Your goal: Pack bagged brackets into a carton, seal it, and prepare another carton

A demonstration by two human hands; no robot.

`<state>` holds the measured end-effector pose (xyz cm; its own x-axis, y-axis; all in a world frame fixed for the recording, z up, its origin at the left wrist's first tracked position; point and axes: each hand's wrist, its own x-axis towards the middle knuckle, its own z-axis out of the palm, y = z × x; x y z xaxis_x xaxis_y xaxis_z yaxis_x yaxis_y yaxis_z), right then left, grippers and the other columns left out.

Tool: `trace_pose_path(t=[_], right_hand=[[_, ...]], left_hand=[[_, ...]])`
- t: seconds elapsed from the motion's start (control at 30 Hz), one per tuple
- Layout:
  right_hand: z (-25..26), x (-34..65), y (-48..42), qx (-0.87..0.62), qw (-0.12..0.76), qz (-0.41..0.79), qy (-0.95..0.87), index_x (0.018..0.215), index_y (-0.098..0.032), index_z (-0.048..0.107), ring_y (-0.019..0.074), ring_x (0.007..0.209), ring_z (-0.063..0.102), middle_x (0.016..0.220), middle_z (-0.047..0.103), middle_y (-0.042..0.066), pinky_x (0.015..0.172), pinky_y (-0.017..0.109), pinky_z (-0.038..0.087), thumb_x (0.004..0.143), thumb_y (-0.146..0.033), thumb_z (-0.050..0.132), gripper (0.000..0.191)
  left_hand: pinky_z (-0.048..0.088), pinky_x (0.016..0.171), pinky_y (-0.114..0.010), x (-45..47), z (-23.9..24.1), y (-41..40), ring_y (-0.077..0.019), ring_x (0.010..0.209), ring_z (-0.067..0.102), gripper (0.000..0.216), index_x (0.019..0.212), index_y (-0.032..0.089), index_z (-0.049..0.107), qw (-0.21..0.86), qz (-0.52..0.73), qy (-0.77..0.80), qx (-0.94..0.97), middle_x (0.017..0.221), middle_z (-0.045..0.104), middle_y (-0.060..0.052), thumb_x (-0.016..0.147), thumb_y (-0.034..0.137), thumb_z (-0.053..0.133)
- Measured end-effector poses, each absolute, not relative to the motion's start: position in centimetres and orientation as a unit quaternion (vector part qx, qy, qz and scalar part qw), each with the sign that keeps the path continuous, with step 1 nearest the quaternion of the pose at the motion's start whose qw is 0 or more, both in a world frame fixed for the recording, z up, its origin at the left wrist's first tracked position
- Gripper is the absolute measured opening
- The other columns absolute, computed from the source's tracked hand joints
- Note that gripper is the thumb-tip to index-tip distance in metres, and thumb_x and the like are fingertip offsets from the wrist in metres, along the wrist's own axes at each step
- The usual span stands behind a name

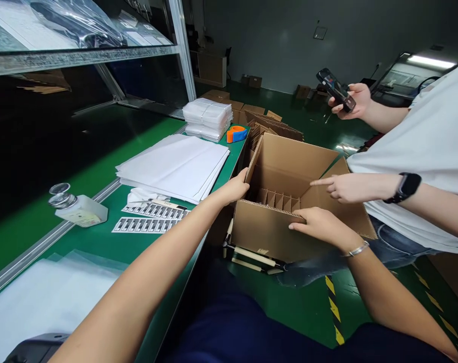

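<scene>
An open cardboard box [274, 229] stands low beside the table, on a support with pale bars [255, 256]. Inside it a cardboard divider [276, 199] forms a row of narrow slots. My left hand [234, 189] grips the left wall of the box at its top edge. With a bracelet at the wrist, my right hand [320, 224] holds the near wall, thumb outside and fingers over the rim. Whatever lies deeper in the box is hidden by the near wall.
A co-worker's hand [340, 186] points into the box; their other hand holds a phone [335, 89]. On the green table lie white sheets [176, 164], bagged stacks [206, 116], a tape dispenser [236, 134], label sheets [149, 225] and a pump bottle [81, 209]. Flattened cartons [274, 123] stand behind the box.
</scene>
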<state>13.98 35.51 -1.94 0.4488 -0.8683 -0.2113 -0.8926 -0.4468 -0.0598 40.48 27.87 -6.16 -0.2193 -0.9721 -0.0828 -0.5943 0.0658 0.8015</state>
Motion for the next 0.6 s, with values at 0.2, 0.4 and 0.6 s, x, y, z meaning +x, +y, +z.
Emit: trace_pose_path(t=[0.2, 0.4, 0.6], right_hand=[[-3.4, 14.9, 36.9, -0.846, 0.024, 0.103, 0.522, 0.089, -0.021, 0.069, 0.0211, 0.073, 0.069, 0.082, 0.075, 0.005, 0.053, 0.025, 0.035, 0.091, -0.035, 0.052, 0.022], [-5.2, 15.0, 39.6, -0.871, -0.039, 0.066, 0.486, 0.1, -0.023, 0.069, 0.0185, 0.074, 0.071, 0.086, 0.076, 0.004, 0.055, 0.024, 0.041, 0.093, -0.032, 0.05, 0.021], [-6.0, 15.9, 41.5, -0.876, -0.06, 0.051, 0.477, 0.099, -0.022, 0.069, 0.0188, 0.072, 0.071, 0.087, 0.076, 0.005, 0.055, 0.024, 0.042, 0.092, -0.026, 0.051, 0.019]], left_hand=[[0.046, 0.089, -0.035, 40.6, -4.4, 29.4, -0.0279, 0.111, 0.061, 0.074, 0.154, 0.008, 0.006, 0.146, -0.329, -0.714, 0.6, 0.135, 0.056, -0.019, 0.087, 0.015, 0.038], [0.043, 0.071, -0.032, 41.2, -4.3, 29.9, -0.026, 0.09, 0.065, 0.073, 0.153, 0.005, 0.0, 0.085, -0.279, -0.729, 0.619, 0.111, 0.067, -0.019, 0.09, 0.015, 0.035], [0.042, 0.067, -0.029, 41.8, -4.8, 30.3, -0.0225, 0.085, 0.063, 0.073, 0.152, 0.001, 0.001, 0.074, -0.245, -0.745, 0.616, 0.113, 0.066, -0.02, 0.089, 0.015, 0.035]])
